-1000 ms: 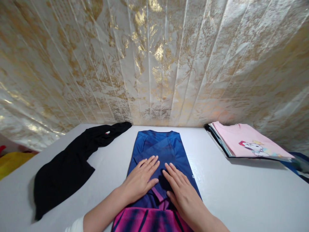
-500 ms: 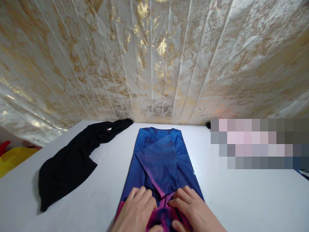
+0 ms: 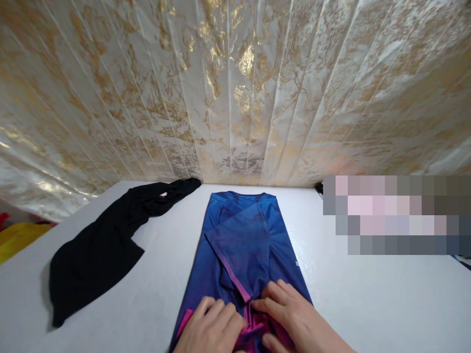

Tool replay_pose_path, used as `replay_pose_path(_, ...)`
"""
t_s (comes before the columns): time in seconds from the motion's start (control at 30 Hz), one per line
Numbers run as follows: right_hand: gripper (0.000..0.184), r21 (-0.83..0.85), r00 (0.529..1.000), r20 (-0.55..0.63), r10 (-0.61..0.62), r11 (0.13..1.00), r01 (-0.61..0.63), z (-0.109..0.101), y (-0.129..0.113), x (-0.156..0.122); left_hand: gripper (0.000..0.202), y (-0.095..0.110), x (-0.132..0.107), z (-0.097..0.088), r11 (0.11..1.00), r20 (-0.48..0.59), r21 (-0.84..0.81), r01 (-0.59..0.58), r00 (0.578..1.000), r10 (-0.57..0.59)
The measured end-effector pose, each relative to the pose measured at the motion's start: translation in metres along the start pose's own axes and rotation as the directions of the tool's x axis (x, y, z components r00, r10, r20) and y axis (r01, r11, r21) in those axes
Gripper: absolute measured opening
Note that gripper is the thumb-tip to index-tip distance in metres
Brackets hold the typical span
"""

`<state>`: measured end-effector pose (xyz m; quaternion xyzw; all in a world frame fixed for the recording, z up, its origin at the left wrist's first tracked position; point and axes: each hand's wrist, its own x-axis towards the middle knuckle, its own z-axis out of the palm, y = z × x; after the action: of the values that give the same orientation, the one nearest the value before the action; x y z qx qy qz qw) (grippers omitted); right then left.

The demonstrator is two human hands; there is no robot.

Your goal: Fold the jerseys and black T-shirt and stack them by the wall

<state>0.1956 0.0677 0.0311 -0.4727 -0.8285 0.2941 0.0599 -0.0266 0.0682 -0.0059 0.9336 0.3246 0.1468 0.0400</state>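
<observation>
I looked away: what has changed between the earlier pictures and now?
The left hand and right hand, laid flat on the blue shirt earlier, have come toward the camera and now curl over its pink lower part, which is bunched. Whether they grip it is unclear. The black garment stayed put.

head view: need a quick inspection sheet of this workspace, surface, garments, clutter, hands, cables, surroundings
surface: white tabletop, flat
job's things: blue shirt laid lengthwise, collar at the far end, one sleeve lying across its front; magenta fabric at the near end
clutter: black garment on the left; pixelated patch on the right, contents unreadable
hands: left hand and right hand both at the magenta fabric; grip unclear
cables: nothing seen
surroundings: gold-patterned sheeting behind; yellow item at the left edge
</observation>
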Motion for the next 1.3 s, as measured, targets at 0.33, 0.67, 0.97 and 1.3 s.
replay_pose_path(0.33, 0.034, -0.015, 0.978, -0.209, 0.025, 0.999, -0.028, -0.021, 0.017, 0.003, 0.038, -0.039, 0.053, -0.05, 0.947, 0.257, 0.052, 0.318, 0.912, -0.32)
replay_pose_path(0.67, 0.017, -0.16, 0.959, -0.27, -0.08, 0.986, 0.037, -0.01, 0.012, 0.039, 0.034, -0.034, 0.06, -0.047, 0.961, 0.275, -0.121, 0.249, 0.938, -0.209)
replay_pose_path(0.97, 0.013, 0.104, 0.87, -0.493, -0.018, 0.991, 0.08, -0.014, 0.012, 0.048, 0.012, -0.034, 0.078, -0.024, 0.946, 0.161, -0.068, 0.318, 0.939, -0.304)
replay_pose_path(1.3, 0.038, -0.059, 0.99, -0.139, -0.003, 0.998, -0.005, -0.049, 0.019, 0.017, 0.013, -0.05, 0.101, -0.042, 0.884, 0.092, -0.052, 0.464, 0.884, -0.458)
